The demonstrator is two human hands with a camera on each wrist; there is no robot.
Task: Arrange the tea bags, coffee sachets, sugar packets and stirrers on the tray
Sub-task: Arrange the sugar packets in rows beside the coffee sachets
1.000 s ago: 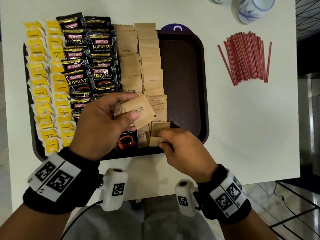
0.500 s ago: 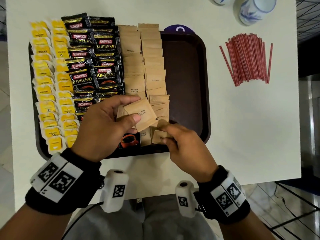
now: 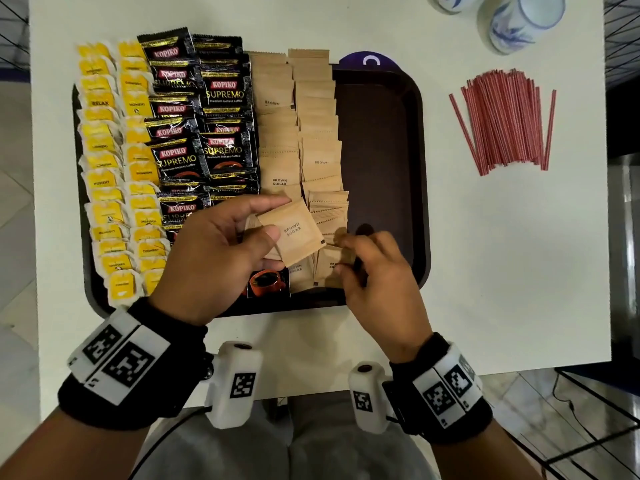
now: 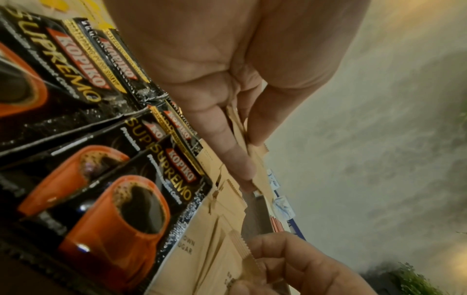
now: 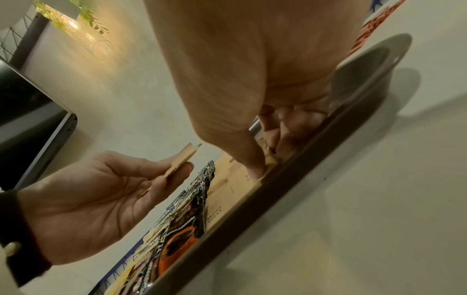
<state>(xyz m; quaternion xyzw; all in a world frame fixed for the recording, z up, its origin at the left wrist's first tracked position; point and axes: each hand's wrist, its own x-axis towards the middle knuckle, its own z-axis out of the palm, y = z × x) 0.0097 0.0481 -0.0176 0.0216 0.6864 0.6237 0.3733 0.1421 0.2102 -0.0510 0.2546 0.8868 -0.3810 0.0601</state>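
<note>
On the dark brown tray (image 3: 381,140) lie yellow tea bags (image 3: 104,168) at the left, black coffee sachets (image 3: 204,133) beside them, and two columns of brown sugar packets (image 3: 298,126). My left hand (image 3: 278,218) pinches a small stack of sugar packets (image 3: 294,233) above the tray's near end; the stack also shows in the left wrist view (image 4: 255,159) and the right wrist view (image 5: 180,159). My right hand (image 3: 341,251) pinches one sugar packet (image 3: 334,268) at the near end of the right column, thumb (image 5: 255,169) pressing it down. Red stirrers (image 3: 505,123) lie on the table.
The tray's right third is bare dark surface, and its near rim (image 5: 303,159) runs just under my right hand. Two blue-and-white cups (image 3: 519,19) stand at the far right of the white table (image 3: 502,271). A purple disc (image 3: 370,60) peeks from behind the tray.
My right hand has shifted slightly away from me along the right sugar column with its packet. The left hand keeps holding its stack in about the same place.
</note>
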